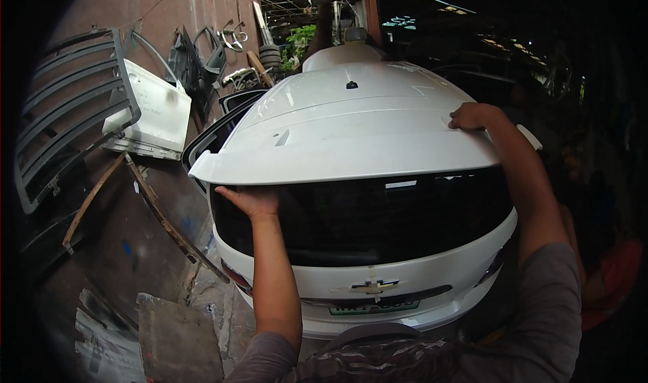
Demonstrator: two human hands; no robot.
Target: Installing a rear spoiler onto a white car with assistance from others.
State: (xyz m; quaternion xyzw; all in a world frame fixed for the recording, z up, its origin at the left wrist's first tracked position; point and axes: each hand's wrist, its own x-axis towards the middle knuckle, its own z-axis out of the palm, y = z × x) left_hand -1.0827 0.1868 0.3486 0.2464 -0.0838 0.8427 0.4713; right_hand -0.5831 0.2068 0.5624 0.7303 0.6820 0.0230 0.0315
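Observation:
A white rear spoiler spans the back edge of a white car's roof, above the dark rear window. My left hand is under the spoiler's lower edge near its left end. Its thumb stretches out to the left, and the spoiler hides the other fingers. On the spoiler's upper surface at the right lies my right hand. Its fingers are bent and drawn together, with the tips at a small recess; anything between them is too small to make out. A matching slot shows on the left side.
A car door stands open on the left. Against the brown wall lean a dark slatted frame and a white door panel. Curved strips and a flat worn sheet lie at the lower left. The right side is dark.

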